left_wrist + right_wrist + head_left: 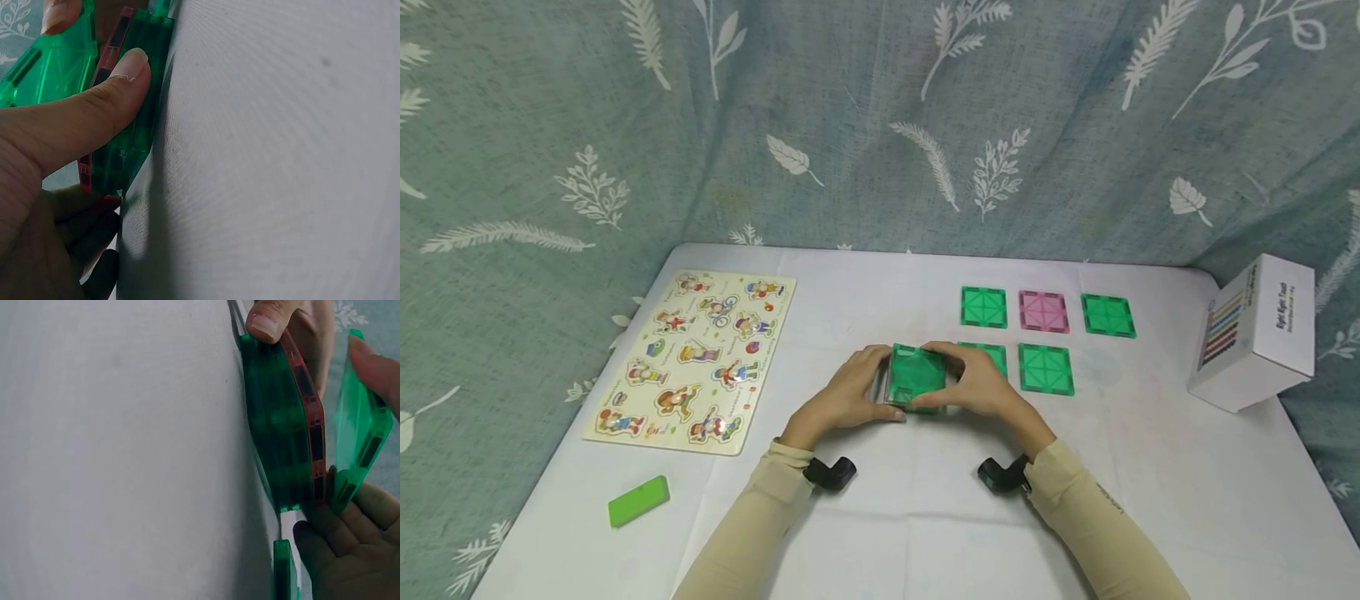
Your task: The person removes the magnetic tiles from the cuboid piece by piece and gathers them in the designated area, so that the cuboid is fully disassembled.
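My left hand (pixel 844 393) grips a stack of square magnetic tiles (pixel 278 419) at the table's middle, thumb on the near side. The stack is mostly green, with a red-edged tile (pixel 316 447) on top. In my right hand (pixel 983 388), a single green tile (pixel 917 369) is pinched above the stack, tilted and apart from it in the right wrist view. Just past the right hand lie a green tile (pixel 1047 369) and another green tile (pixel 995 353) partly hidden by it. Behind them, a pink tile (pixel 1042 312) lies between two green ones.
A wooden picture puzzle board (pixel 688 362) lies at the left. A green block (pixel 638 501) is near the front left. At the right stands a white box (pixel 1255 325). A patterned curtain (pixel 880 125) hangs along the table's back edge.
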{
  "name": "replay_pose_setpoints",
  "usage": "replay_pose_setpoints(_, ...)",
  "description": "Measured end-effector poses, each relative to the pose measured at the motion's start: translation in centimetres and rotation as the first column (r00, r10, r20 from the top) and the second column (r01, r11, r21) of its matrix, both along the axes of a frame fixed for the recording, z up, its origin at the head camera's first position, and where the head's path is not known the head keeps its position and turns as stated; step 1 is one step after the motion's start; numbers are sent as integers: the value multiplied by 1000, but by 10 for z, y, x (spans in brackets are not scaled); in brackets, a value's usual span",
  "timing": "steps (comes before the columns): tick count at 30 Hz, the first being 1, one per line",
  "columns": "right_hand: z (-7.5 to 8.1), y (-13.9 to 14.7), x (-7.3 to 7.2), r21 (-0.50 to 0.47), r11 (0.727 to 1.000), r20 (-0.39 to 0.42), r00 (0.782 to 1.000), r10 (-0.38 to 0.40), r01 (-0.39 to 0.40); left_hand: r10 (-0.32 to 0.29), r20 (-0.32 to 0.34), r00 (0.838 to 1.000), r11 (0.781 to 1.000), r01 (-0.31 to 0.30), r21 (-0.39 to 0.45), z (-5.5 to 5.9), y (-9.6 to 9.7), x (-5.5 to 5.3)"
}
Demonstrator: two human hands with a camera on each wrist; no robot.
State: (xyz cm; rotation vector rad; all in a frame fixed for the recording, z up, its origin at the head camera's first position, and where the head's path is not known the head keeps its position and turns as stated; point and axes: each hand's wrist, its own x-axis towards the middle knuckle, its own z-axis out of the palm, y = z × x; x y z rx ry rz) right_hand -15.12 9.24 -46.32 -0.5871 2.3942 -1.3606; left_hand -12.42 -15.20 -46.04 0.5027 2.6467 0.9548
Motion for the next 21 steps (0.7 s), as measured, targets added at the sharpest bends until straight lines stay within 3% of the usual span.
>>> replay_pose_setpoints(9,8,7,-2,-47,999,16,1000,17,-16,2,4,1000,1000,-2,-1,1,1,-1)
replay_pose_setpoints(15,16,22,-3,-1,999,4,999,-35,35,5,-12,1000,1000,-5,-12,0,3,-2)
replay_pose_setpoints(21,21,56,-4,69,993,4,995,-96,96,12,-4,1000,1000,-12,-28,-2,3,-1)
